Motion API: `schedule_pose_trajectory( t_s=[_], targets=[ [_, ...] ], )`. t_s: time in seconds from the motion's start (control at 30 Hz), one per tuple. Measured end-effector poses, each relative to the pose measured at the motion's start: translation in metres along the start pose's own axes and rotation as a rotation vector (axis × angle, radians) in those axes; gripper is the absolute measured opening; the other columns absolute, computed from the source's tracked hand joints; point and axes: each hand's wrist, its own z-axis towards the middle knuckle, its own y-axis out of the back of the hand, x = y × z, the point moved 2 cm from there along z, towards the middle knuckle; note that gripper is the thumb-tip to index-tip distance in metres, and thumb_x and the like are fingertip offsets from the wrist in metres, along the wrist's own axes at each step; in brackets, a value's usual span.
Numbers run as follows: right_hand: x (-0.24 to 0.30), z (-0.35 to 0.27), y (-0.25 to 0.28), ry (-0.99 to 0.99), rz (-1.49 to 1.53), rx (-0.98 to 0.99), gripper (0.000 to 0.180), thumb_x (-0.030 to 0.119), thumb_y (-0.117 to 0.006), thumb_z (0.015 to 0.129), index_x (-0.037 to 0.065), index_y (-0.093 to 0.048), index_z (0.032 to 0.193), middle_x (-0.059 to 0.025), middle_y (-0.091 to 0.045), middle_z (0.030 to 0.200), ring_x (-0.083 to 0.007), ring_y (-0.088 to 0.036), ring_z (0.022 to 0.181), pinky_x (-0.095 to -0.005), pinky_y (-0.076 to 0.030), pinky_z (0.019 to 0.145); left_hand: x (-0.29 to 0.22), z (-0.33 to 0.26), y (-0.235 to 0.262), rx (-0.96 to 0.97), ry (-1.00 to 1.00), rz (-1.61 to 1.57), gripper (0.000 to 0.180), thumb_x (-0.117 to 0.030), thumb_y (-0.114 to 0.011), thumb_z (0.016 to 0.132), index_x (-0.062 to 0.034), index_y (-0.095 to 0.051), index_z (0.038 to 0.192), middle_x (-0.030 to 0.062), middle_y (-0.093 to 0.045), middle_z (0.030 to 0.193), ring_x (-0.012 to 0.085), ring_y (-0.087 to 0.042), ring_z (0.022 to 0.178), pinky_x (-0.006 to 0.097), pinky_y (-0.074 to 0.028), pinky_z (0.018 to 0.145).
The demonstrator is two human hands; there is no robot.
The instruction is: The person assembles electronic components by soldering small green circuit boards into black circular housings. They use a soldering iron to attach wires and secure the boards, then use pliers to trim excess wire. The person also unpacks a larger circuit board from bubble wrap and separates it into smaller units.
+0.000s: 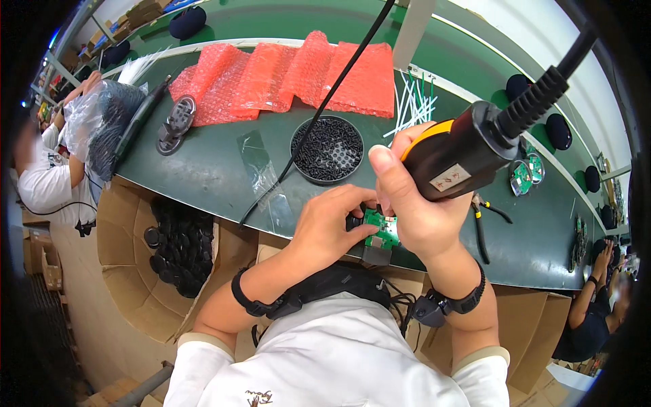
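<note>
My right hand [427, 217] is wrapped round a black corded electric screwdriver [468, 152] with yellow trim. Its cord rises toward the upper right, and its tip is hidden behind my hand. Just left of it, my left hand [325, 220] grips a small green circuit board [383, 230] by its left side, thumb on top. A dark grey part [377, 254] shows at the board's lower edge. Beyond my hands stands a round dish full of small black screws [327, 149]. To the right of my right hand lie pliers [480, 227] with black and yellow handles.
Red bubble wrap [285, 78] and white cable ties [413, 102] lie along the back of the green table [224, 156]. A black cable [325, 108] crosses above the dish. At lower left, a cardboard box [129, 271] holds round black parts. Other people [51, 163] sit on both sides.
</note>
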Motion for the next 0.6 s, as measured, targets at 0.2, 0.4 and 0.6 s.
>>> schedule_pose_trajectory(
  t_s=[0.2,0.4,0.6],
  targets=[
    [-0.002,-0.002,0.002,0.029,-0.003,0.051,0.020,-0.004,-0.073,0.093,0.004,-0.055,0.096,-0.0008,-0.056,0.074,-0.0063,-0.051,0.049,-0.0232,-0.041,0.043,0.002,0.000,-0.001,-0.035,-0.049,0.025,0.045,-0.002,-0.086,0.074,-0.0062,-0.069,0.116,0.0081,-0.067,0.097,0.0238,-0.067,0.084,0.036,-0.056,0.077],
    [0.002,0.002,0.018,-0.060,0.044,-0.027,0.019,-0.002,-0.075,0.091,0.000,-0.057,0.099,-0.0047,-0.061,0.075,-0.0115,-0.057,0.050,-0.0248,-0.043,0.045,-0.003,0.001,0.002,0.013,-0.017,0.042,0.045,-0.002,-0.087,0.074,-0.0057,-0.070,0.116,0.0078,-0.067,0.096,0.0211,-0.067,0.084,0.034,-0.054,0.075],
    [0.008,0.014,0.069,-0.005,-0.014,-0.151,0.040,0.005,-0.075,0.094,0.000,-0.059,0.129,-0.0055,-0.069,0.100,-0.0123,-0.065,0.092,-0.0300,-0.052,0.084,-0.001,-0.001,-0.001,-0.032,-0.078,-0.058,0.045,0.000,-0.089,0.071,-0.0064,-0.074,0.113,0.0041,-0.070,0.097,0.0154,-0.065,0.082,0.029,-0.049,0.069]
  ],
)
